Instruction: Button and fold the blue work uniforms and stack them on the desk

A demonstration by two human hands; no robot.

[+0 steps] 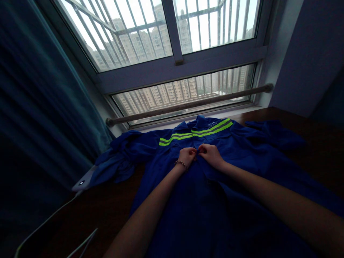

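A blue work jacket [172, 193] with yellow-green and grey reflective stripes across the chest lies spread out, its collar toward the window. Both hands meet at its front, just below the stripes. My left hand [187, 156], with a bracelet at the wrist, is closed in a pinch on the left side of the front edge. Close beside it, my right hand [211, 154] pinches the other side of the same edge. The fingertips almost touch. Whether a button or fastener sits between them is too small and dark to tell.
Beyond the jacket a metal rail [188, 105] crosses a barred window [139, 64]. A dark curtain [48, 89] hangs at left. A white device [83, 181] with a cable lies partly beneath the left sleeve on the dark wooden surface [88, 211].
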